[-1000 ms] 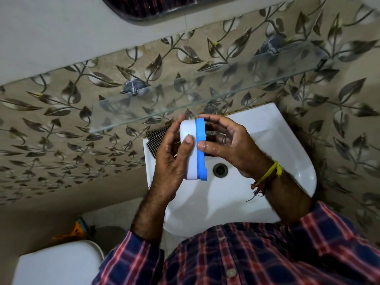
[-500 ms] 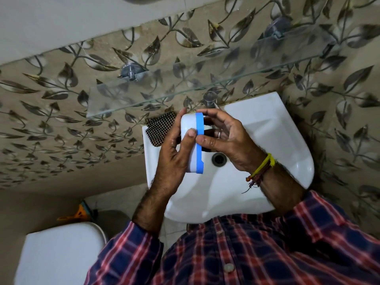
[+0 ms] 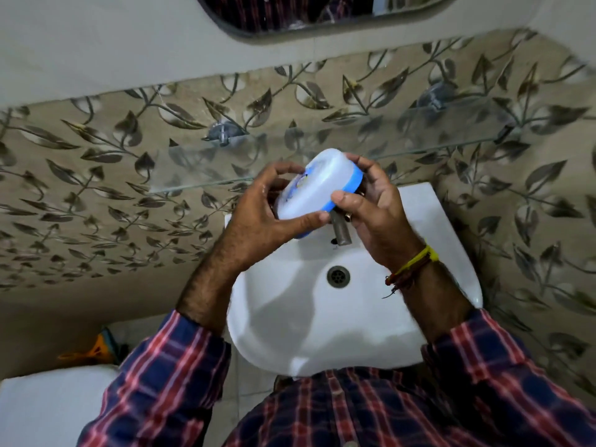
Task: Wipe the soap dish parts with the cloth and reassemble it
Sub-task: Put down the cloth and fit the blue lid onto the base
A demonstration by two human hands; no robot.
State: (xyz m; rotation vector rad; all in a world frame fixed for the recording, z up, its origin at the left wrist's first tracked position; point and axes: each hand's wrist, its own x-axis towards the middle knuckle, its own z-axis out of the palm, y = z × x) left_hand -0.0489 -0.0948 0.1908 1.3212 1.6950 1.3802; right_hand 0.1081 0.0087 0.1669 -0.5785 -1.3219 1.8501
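A: Where's the soap dish [image 3: 317,188] right now?

B: Up in both hands, held in the air above the back edge of the sink [image 3: 354,317], just in front of the glass shelf [image 3: 419,153]. White lid on top, blue base [image 3: 350,185] peeking out along the right side. It's tilted, lid facing us.

A: Grips?

B: Left hand [image 3: 258,217] is wrapped on the dish, thumb along the near edge, fingers curled over the far left end. Right hand [image 3: 377,208] is clamped on it too, thumb on the blue rim, fingers behind.

A: So the parts are together?

B: We'd call it the reassembly step, probably seating the lid. The seam on the far side is hidden by the fingers, so we can't tell if it's fully closed all round.

A: How do we do it well?

B: Keep both halves square, press evenly with thumbs and fingers opposite each other, work around the rim, not one corner. Smooth plastic could slip, so we'd keep it over the sink. Tap [image 3: 340,230] sits right under it, so don't knock that.

A: Cloth?

B: Not visible in this view. Skip it.
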